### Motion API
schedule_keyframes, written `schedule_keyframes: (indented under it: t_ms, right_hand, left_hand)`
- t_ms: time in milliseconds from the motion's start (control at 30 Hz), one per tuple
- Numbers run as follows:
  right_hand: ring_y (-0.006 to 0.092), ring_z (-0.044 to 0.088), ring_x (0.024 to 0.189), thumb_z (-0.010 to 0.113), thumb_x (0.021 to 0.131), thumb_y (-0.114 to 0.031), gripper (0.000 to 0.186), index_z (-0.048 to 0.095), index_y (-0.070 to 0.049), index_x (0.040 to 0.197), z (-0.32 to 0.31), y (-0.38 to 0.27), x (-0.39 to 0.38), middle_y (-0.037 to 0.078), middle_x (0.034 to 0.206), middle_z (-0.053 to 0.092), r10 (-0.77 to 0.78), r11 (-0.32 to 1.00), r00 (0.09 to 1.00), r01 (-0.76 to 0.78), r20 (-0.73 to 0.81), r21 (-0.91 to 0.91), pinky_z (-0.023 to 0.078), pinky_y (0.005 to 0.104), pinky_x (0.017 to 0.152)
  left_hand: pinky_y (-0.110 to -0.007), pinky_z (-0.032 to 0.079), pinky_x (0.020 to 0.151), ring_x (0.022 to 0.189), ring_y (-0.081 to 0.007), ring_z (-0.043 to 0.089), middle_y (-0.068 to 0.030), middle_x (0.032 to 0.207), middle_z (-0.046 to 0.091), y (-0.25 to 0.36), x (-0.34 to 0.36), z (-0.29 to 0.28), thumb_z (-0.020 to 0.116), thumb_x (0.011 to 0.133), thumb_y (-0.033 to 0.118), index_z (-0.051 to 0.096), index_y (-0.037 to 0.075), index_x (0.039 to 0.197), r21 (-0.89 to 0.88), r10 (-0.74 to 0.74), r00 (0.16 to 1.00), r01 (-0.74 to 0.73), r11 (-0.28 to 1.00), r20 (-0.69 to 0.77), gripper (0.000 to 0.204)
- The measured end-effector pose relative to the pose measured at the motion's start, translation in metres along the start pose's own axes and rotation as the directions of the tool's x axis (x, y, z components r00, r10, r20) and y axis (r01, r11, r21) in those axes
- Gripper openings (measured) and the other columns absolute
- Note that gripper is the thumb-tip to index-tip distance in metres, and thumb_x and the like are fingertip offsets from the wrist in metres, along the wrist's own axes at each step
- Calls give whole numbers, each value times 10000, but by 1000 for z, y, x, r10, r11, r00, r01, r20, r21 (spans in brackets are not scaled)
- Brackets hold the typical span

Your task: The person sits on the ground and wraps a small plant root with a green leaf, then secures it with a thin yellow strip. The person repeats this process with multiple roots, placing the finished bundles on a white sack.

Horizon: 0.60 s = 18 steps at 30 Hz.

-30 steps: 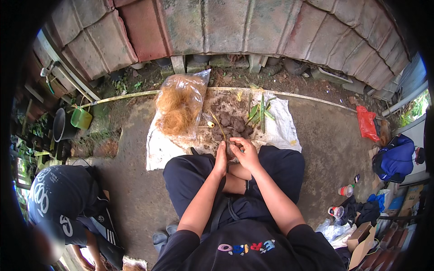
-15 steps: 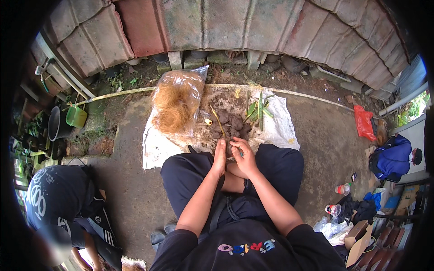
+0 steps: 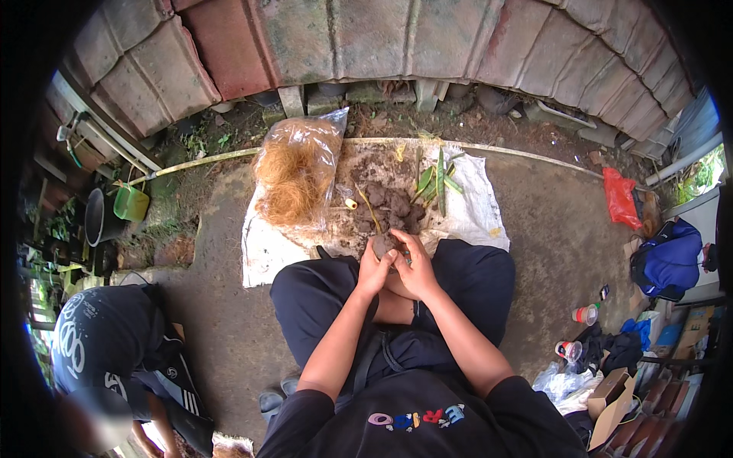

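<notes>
A lump of grey-brown mud (image 3: 384, 244) sits between my two hands, above my crossed legs. My left hand (image 3: 372, 269) cups it on the left, and my right hand (image 3: 413, 265) curls around its right side, thumbs close together. A thin yellowish stem (image 3: 369, 206) rises from just above the lump; I cannot tell whether it is stuck in it. Beyond my fingers lies a pile of wet mud (image 3: 395, 204) on a white sack (image 3: 479, 202). Cut green leaves (image 3: 440, 185) lie right of the pile, and a small yellow-and-white spool (image 3: 350, 204) left of it.
A clear plastic bag of brown fibre (image 3: 294, 172) covers the sack's left part. A pole (image 3: 527, 156) runs along the far edge, before leaning roof tiles (image 3: 374, 42). One person (image 3: 114, 343) bends at the left; another (image 3: 672, 259) is at the right, near cups and clothes.
My hands have turned and opened around the mud lump, which now shows between them. The view has shifted slightly. The person at the left has moved a little.
</notes>
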State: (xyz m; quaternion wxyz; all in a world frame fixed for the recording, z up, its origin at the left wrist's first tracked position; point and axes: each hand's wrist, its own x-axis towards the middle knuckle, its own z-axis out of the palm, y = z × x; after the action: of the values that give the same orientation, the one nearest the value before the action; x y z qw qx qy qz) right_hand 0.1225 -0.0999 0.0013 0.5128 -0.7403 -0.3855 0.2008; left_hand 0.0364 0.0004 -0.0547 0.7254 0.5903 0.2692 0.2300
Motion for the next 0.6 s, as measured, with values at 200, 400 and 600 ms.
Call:
schedule_keyframes:
  t_ms: [200,400,600]
  right_hand:
    - [258,506,1227,524,918,1,613,337,-125,1489,-5,10,-7,158,1393,467,49,975,996,-65,81,213,430,365,1014]
    - [192,528,1130,500,923,-70,592,345,-101,1494,-25,27,-2,149,1415,458,126,897,971,-200,206,394,441,338,980]
    - [173,528,1099,511,950,-194,532,402,-78,1458,-23,56,4,125,1389,476,187,849,942,-298,279,437,414,330,1000]
  left_hand:
    - [-355,509,856,975,-236,663,-172,1055,671,-18,4,0,711,825,474,442,-77,1303,155,98,993,-87,984,-63,778]
    - [-361,536,766,836,-276,704,-189,893,699,-2,6,5,683,839,481,465,-113,1279,384,105,993,-77,920,-54,771]
    - [-398,533,684,726,-323,701,-198,757,678,3,13,11,615,858,332,547,-32,1202,506,58,986,32,862,-160,506]
